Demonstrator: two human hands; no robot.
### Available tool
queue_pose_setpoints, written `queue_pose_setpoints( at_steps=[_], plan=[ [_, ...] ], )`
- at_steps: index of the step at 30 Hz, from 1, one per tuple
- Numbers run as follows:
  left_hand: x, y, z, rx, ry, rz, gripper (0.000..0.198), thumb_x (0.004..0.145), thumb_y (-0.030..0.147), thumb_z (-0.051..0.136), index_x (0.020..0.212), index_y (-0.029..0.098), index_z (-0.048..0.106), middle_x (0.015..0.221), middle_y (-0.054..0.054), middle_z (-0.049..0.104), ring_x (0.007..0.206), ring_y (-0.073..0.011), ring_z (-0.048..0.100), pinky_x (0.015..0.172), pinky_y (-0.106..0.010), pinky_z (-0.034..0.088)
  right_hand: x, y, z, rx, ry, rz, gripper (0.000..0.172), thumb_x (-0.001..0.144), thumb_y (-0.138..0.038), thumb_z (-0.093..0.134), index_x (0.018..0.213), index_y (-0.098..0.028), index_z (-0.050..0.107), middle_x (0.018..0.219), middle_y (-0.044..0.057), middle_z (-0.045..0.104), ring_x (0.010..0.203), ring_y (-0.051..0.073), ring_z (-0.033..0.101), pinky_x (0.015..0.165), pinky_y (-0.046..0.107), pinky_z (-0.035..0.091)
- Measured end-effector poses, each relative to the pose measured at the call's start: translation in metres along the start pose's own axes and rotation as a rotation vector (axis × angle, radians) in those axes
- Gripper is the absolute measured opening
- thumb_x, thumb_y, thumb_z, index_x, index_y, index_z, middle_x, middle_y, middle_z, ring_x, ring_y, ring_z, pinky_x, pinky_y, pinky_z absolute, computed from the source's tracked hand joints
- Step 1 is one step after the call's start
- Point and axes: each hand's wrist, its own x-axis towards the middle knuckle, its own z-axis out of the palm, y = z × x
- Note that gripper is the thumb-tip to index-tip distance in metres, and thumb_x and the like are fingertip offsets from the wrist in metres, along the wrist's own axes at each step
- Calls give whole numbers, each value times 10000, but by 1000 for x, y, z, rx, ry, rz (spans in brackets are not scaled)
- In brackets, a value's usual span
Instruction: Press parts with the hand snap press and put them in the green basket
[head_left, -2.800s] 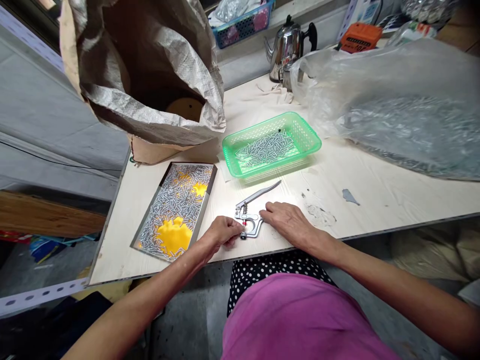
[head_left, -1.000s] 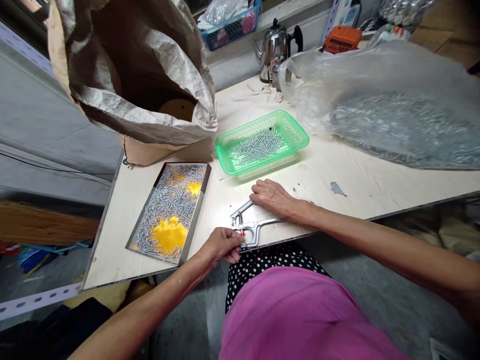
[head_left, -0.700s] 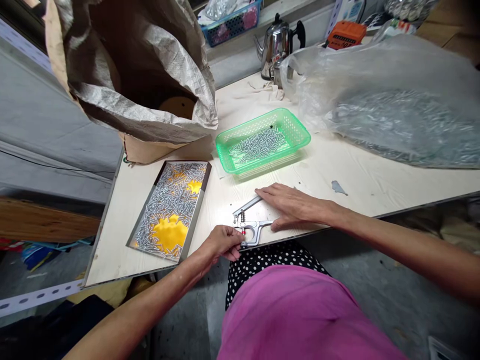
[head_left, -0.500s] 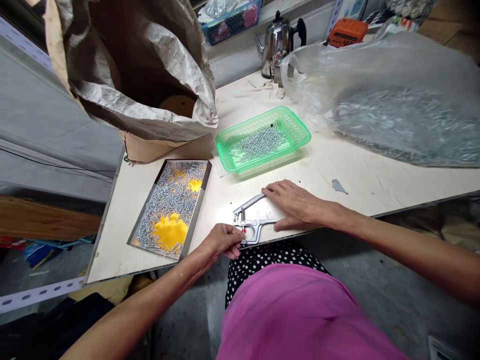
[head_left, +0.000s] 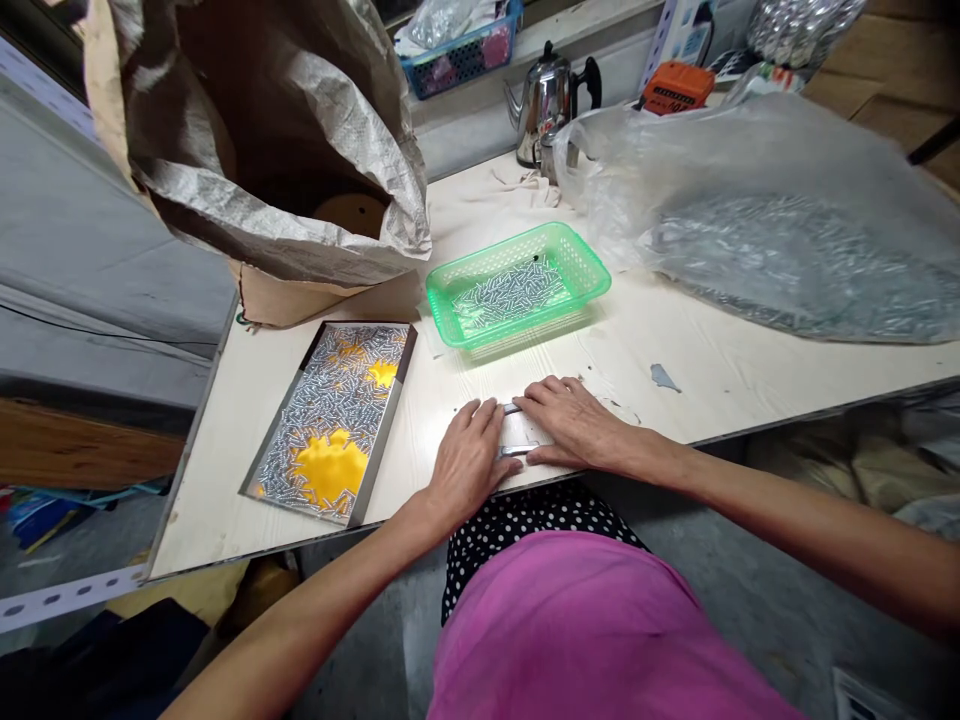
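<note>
A pair of silver spring-loaded hand pliers (head_left: 517, 451) lies at the table's front edge; only parts of its two handles show between my hands. My left hand (head_left: 466, 458) is closed over the head of the pliers and hides it, fingers pointing away from me and thumb towards the right. My right hand (head_left: 574, 425) grips the handle ends, fingers on the far handle and thumb by the near one. To the left is a shallow tray (head_left: 384, 435) of small silvery metal pins (head_left: 300, 412) on a yellow bottom. Similar pins lie in a green plastic basket (head_left: 461, 335) beyond my hands.
A large open woven sack (head_left: 300, 265) stands at the back left. A clear plastic bag (head_left: 750, 150) of metal parts covers the right back. Behind are a metal kettle (head_left: 546, 105), an orange box (head_left: 677, 88) and a blue basket (head_left: 457, 68). A grey scrap (head_left: 663, 377) lies on the table.
My left hand has moved from pinching at the pliers' jaw to covering the head of the tool. My right hand stays on the handles. The view has shifted slightly.
</note>
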Motion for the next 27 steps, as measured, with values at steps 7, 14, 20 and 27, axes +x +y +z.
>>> queue_pose_setpoints(
  at_steps=[7,14,20,27],
  plan=[
    [31,-6,13,34,-110,100,569,874,490,598,1301,132,484,1148,-118,584,1022,-274,505,871,-407,458,-8,-7,-4,-15,16,35,540,773,-410,743,1187,-117,559,1075,129,600,966,276,524,787,377,402],
    [30,-16,13,-35,-76,38,360,971,453,422,1028,187,658,933,-68,616,908,-227,501,765,-354,422,10,-9,8,17,-29,-19,188,952,-272,536,906,-132,653,841,77,622,785,191,545,701,315,365],
    [27,-16,12,2,-25,1,396,918,490,518,1150,184,614,1023,-83,641,963,-249,537,798,-376,470,13,4,-1,12,2,-78,336,913,-411,586,1093,-130,626,960,104,621,876,224,543,738,328,381],
    [-10,13,51,-34,259,-5,477,930,335,553,1358,156,447,1444,-157,471,1392,-315,358,1093,-513,372,21,18,-7,67,52,-39,345,973,-389,456,1199,-170,598,1080,120,608,982,247,512,801,356,375]
  ],
)
